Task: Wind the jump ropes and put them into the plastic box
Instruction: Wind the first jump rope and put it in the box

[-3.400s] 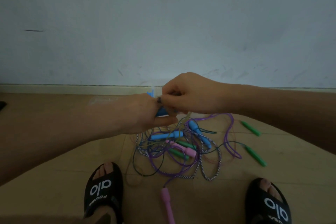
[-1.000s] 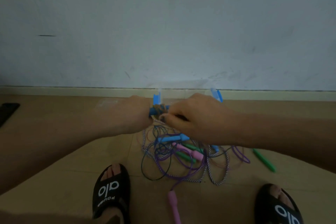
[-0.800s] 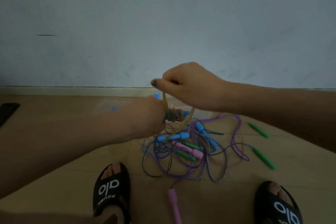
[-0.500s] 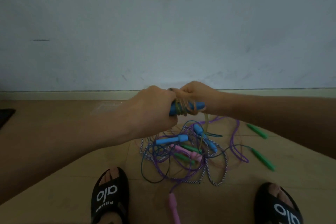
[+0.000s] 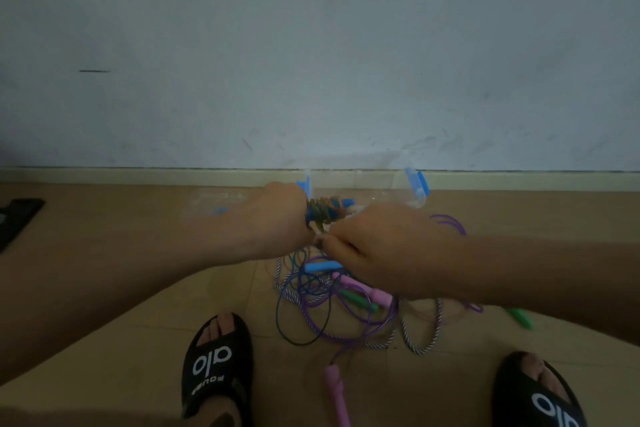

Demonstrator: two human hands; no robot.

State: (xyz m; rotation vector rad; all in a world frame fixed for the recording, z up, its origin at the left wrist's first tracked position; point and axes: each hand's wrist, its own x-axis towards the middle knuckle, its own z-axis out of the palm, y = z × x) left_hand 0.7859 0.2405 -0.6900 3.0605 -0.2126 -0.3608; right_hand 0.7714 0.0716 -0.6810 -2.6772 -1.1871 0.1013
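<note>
I see the left hand [image 5: 273, 222] closed around one end of the blue handles [image 5: 329, 210], which project to the right out of the fist, roughly level. A yellowish cord [image 5: 323, 211] is wound in several turns around the exposed part of the handles, directly beside the left knuckles.

I see the right hand [image 5: 377, 243] just below and to the right of the wound section, its fingers curled and pinching the loose end of the cord at the point where it leaves the coils. The two hands are almost touching; the wound bundle sits between them and slightly above the right fingertips.

Behind the hands, against the baseboard, stands the clear plastic box [image 5: 381, 191] with blue latches. The bundle is held in front of the box; I cannot tell whether it is over the opening.

On the floor [image 5: 138, 305] below the hands lies the tangle of remaining ropes [image 5: 332, 308]: purple, dark and striped cords with a blue handle, green handles and pink handles among them. One pink handle [image 5: 334, 392] lies apart, nearer to me, between the two black slippers [image 5: 218, 367].
</note>
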